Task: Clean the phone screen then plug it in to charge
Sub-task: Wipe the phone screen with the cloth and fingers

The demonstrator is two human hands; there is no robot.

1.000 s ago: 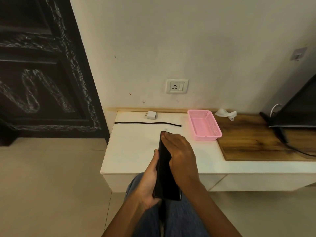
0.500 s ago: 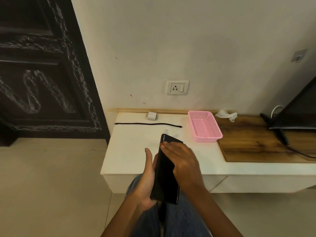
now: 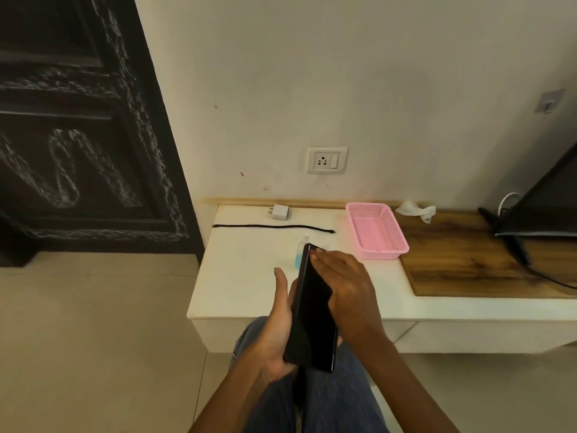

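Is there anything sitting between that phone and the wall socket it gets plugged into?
Nothing blocks the way. The socket is empty. Between it and the phone lie only low things on the white tabletop: a small clear bottle, the black cable and the white adapter.

Pale plaster wall [image 3: 359,73] ahead, dark carved door [image 3: 78,135] at left, beige tiled floor [image 3: 93,339] below, low white table [image 3: 249,276] against the wall.
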